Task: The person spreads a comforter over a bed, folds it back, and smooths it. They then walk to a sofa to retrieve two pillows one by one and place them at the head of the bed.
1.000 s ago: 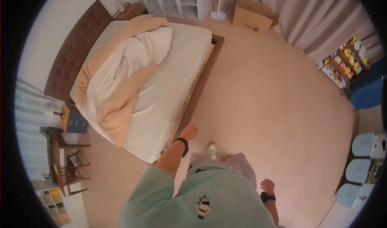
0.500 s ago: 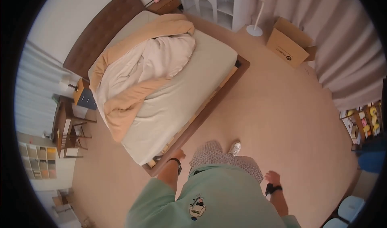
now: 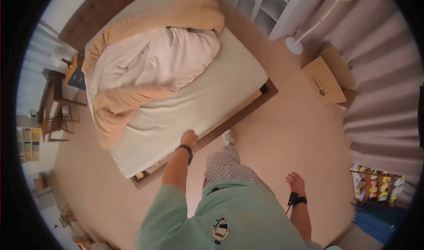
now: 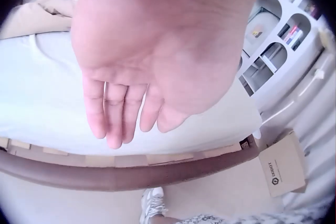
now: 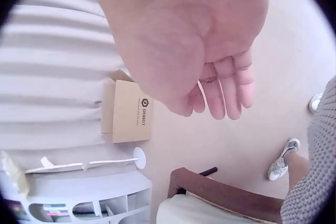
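At eleven o'clock in the head view, the bed (image 3: 207, 95) fills the upper left of the frame, its pale fitted sheet (image 3: 194, 104) smooth and bare over the half nearer the person. The work in hand appears to be bed-making, and it seems barely begun: the duvet (image 3: 145, 68), cream on one face and tan on the other, lies bunched in a heap toward the headboard (image 3: 95, 9) at twelve o'clock, not spread, and one tan corner (image 3: 106, 122) hangs over the mattress edge at nine o'clock. No part of the cover looks straightened yet, so unfolding, spreading and squaring it all appear to remain.

The wooden bed frame (image 3: 247, 110) runs across the middle of the head view, and the person stands just beside it, one shoe (image 3: 228, 137) touching its line. A cardboard box (image 3: 326, 82) lies on the floor at two o'clock, well apart from the bed.

The left hand (image 3: 189, 138) reaches over the mattress edge; the left wrist view shows its fingers (image 4: 113, 111) straight, pressed together and holding nothing, hovering over the sheet. Whether they touch the sheet cannot be told. The right hand (image 3: 295, 183) hangs at four o'clock above bare floor, fingers (image 5: 231, 85) relaxed, close together and empty, well apart from the bedding.
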`<state>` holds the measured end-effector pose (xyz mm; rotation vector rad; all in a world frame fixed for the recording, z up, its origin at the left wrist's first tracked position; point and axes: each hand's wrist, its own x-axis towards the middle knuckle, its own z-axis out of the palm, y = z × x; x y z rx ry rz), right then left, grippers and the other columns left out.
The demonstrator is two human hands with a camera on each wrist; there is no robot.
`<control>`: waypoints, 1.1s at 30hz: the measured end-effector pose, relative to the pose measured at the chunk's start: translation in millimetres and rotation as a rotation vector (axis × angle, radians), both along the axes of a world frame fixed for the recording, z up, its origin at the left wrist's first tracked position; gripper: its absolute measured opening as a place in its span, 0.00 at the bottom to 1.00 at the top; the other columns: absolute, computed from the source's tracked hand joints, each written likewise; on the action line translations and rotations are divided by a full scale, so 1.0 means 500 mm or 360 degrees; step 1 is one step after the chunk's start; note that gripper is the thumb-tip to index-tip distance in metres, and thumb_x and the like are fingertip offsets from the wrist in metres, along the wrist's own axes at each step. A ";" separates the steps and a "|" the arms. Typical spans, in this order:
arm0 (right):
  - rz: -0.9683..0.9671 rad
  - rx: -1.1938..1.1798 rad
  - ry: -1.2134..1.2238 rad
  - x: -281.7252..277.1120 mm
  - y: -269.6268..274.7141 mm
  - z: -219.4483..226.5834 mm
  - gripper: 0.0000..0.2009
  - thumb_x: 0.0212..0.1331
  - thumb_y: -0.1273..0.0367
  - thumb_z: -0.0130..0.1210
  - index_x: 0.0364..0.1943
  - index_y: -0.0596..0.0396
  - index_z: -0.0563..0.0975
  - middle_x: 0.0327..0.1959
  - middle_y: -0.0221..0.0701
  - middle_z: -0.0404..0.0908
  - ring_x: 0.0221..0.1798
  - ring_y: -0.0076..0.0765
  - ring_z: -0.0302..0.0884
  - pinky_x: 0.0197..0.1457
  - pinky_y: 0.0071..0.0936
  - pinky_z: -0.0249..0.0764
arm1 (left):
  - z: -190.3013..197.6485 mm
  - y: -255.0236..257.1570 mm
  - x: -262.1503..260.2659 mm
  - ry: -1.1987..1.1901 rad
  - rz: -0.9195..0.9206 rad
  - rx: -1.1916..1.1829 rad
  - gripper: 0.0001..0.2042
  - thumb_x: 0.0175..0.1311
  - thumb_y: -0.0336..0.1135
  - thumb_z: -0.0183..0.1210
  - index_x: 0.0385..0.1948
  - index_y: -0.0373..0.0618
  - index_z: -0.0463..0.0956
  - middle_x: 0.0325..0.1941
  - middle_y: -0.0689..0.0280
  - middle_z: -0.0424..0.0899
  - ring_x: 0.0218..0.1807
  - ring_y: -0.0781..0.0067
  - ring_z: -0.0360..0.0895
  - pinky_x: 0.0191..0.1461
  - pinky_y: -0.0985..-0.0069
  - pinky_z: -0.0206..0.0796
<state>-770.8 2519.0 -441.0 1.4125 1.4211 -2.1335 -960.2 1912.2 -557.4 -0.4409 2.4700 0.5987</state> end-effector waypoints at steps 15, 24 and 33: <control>0.0514 0.0417 -0.0454 -0.474 -0.130 0.143 0.13 0.67 0.65 0.53 0.50 0.57 0.76 0.41 0.38 0.82 0.41 0.36 0.82 0.43 0.31 0.79 | -0.129 -0.175 -0.548 -0.0150 -0.0088 -0.0497 0.15 0.59 0.29 0.54 0.47 0.42 0.80 0.80 0.64 0.39 0.65 0.58 0.69 0.59 0.61 0.71; 0.1166 0.0187 -0.0379 -0.738 -0.314 0.026 0.14 0.68 0.63 0.54 0.50 0.57 0.77 0.43 0.35 0.83 0.43 0.31 0.82 0.45 0.26 0.78 | -0.017 -0.173 -0.556 0.0468 0.0149 -0.0498 0.06 0.52 0.34 0.61 0.22 0.43 0.82 0.36 0.56 0.80 0.41 0.52 0.80 0.45 0.58 0.73; 0.1235 -0.0941 -0.0026 -1.105 -0.766 -0.123 0.49 0.61 0.36 0.47 0.73 0.57 0.46 0.73 0.48 0.54 0.73 0.51 0.56 0.73 0.47 0.57 | 0.437 -0.039 -0.203 0.1134 0.0604 0.0198 0.11 0.42 0.24 0.67 0.09 0.43 0.72 0.18 0.59 0.77 0.24 0.56 0.77 0.30 0.67 0.69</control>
